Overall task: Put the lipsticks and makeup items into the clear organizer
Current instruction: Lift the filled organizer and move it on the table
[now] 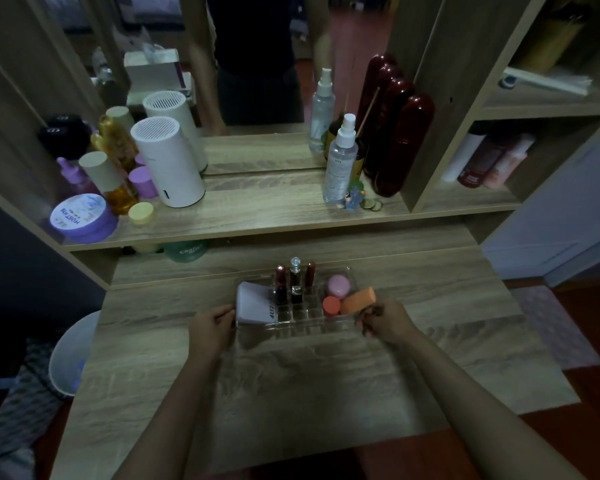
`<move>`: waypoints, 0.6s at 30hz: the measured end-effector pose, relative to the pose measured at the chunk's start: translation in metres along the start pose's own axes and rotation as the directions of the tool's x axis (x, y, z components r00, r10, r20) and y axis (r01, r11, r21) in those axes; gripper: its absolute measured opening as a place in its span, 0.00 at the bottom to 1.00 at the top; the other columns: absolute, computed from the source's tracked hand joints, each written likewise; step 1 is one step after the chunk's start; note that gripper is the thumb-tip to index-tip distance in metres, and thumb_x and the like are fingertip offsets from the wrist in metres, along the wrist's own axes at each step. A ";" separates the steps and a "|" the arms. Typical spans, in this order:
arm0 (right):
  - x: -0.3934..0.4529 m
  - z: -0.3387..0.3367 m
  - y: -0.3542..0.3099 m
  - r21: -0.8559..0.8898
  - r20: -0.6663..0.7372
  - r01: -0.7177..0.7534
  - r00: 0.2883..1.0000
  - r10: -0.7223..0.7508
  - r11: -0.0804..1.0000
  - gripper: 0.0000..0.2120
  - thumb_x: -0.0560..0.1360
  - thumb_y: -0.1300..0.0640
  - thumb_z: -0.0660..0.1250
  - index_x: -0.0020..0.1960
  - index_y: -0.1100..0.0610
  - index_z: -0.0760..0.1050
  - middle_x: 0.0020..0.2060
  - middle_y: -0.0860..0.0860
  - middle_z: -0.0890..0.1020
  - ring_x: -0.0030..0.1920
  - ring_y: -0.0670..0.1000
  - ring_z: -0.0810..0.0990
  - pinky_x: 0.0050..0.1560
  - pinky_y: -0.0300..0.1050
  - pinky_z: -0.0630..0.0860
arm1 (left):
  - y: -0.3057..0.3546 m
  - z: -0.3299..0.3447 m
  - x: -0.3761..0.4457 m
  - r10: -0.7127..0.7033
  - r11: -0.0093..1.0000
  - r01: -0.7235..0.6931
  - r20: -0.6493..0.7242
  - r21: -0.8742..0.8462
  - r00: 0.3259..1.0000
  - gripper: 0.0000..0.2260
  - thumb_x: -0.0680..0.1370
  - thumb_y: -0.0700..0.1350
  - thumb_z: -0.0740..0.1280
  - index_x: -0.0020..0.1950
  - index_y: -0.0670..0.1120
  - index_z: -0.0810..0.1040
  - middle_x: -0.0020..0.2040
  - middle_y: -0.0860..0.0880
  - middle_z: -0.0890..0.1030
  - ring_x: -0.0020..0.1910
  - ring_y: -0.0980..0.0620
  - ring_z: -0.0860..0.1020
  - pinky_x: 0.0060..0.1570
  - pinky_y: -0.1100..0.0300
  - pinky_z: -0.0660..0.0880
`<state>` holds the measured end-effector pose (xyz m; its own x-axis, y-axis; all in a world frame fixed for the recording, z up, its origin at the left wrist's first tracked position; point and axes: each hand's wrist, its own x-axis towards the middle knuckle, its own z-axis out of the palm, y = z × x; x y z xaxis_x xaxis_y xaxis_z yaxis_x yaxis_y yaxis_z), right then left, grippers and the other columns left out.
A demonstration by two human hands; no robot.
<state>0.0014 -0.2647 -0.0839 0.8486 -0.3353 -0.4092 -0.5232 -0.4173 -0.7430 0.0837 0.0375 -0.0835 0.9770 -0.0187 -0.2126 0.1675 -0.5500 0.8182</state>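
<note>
The clear organizer (291, 325) sits on the wooden vanity top, near its middle. Three lipsticks (295, 284) stand upright in its back slots. A white flat compact (253, 303) lies in its left section. On its right side rest a pink round pot (338, 285), a coral round pot (331, 305) and an orange sponge (358, 301). My left hand (212, 329) grips the organizer's left edge. My right hand (385, 322) holds its right end, with the fingers just below the sponge.
The shelf behind carries a white cylinder (168, 164), a purple jar (82, 218), amber bottles, a spray bottle (340, 161) and dark red cases (400, 143) in front of a mirror. A white bin (70, 355) stands at the left of the vanity.
</note>
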 end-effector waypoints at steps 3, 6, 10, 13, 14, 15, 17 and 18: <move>0.000 -0.002 0.003 0.030 -0.004 0.002 1.000 -0.002 1.000 0.19 0.71 0.77 0.58 0.30 0.59 0.76 0.17 0.46 0.78 0.16 0.39 0.73 0.20 0.31 0.71 | 0.002 0.003 -0.001 0.019 1.000 -0.019 0.011 -0.005 1.000 0.10 0.75 0.36 0.65 0.55 0.38 0.81 0.51 0.38 0.84 0.47 0.46 0.82 0.51 0.49 0.78; 0.002 -0.007 0.008 0.045 -0.019 0.004 1.000 -0.003 0.999 0.21 0.71 0.76 0.58 0.28 0.56 0.75 0.24 0.53 0.79 0.19 0.44 0.75 0.24 0.35 0.73 | 0.006 0.009 -0.004 0.046 0.999 -0.045 0.011 -0.002 0.999 0.10 0.75 0.37 0.66 0.53 0.40 0.82 0.48 0.40 0.85 0.42 0.50 0.81 0.46 0.52 0.78; 0.005 -0.021 0.018 0.039 -0.011 -0.011 1.000 0.011 0.999 0.19 0.71 0.74 0.60 0.29 0.56 0.76 0.25 0.53 0.80 0.20 0.44 0.76 0.26 0.36 0.74 | 0.016 0.023 -0.007 0.054 0.998 -0.054 0.017 0.011 0.998 0.10 0.75 0.36 0.65 0.54 0.40 0.82 0.49 0.40 0.85 0.42 0.50 0.81 0.41 0.56 0.77; 0.005 -0.037 0.024 0.043 -0.010 -0.006 1.000 0.007 0.999 0.16 0.70 0.74 0.60 0.33 0.58 0.78 0.26 0.56 0.81 0.21 0.45 0.76 0.27 0.38 0.74 | 0.022 0.040 -0.009 0.046 0.999 -0.046 -0.011 0.009 0.999 0.10 0.75 0.36 0.65 0.54 0.39 0.81 0.50 0.38 0.85 0.42 0.51 0.79 0.38 0.61 0.75; 0.004 -0.044 0.026 0.038 -0.007 -0.009 1.000 0.009 0.999 0.15 0.70 0.75 0.60 0.34 0.59 0.78 0.27 0.56 0.80 0.21 0.45 0.76 0.28 0.38 0.73 | 0.025 0.047 -0.010 0.040 0.999 -0.040 -0.011 -0.005 0.999 0.10 0.75 0.36 0.65 0.54 0.39 0.81 0.50 0.38 0.85 0.42 0.51 0.79 0.40 0.59 0.75; 0.004 -0.049 0.027 0.023 -0.003 -0.011 1.000 0.011 1.000 0.15 0.70 0.74 0.60 0.33 0.59 0.78 0.26 0.56 0.80 0.21 0.45 0.76 0.28 0.38 0.74 | 0.027 0.053 -0.010 0.044 0.999 -0.044 -0.016 -0.012 0.999 0.10 0.75 0.35 0.65 0.54 0.38 0.81 0.50 0.38 0.84 0.43 0.50 0.79 0.43 0.57 0.75; 0.004 -0.064 0.033 -0.006 0.001 -0.014 1.000 0.014 1.000 0.14 0.70 0.73 0.62 0.32 0.59 0.79 0.27 0.56 0.80 0.24 0.48 0.78 0.31 0.40 0.74 | 0.033 0.069 -0.013 0.045 0.999 -0.046 -0.031 -0.017 0.999 0.10 0.74 0.34 0.65 0.54 0.37 0.81 0.51 0.37 0.84 0.45 0.48 0.80 0.45 0.56 0.76; 0.004 -0.072 0.036 -0.030 0.000 -0.017 1.000 0.017 0.999 0.11 0.70 0.71 0.63 0.34 0.61 0.80 0.28 0.57 0.81 0.28 0.50 0.79 0.34 0.42 0.74 | 0.039 0.075 -0.017 0.040 0.999 -0.041 -0.030 -0.022 0.999 0.10 0.74 0.33 0.65 0.53 0.36 0.81 0.51 0.36 0.84 0.45 0.48 0.80 0.45 0.58 0.76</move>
<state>-0.0195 -0.3421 -0.0740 0.8393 -0.3423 -0.4223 -0.5401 -0.4366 -0.7195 0.0641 -0.0464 -0.0879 0.9864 -0.0154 -0.1634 0.1304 -0.5305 0.8376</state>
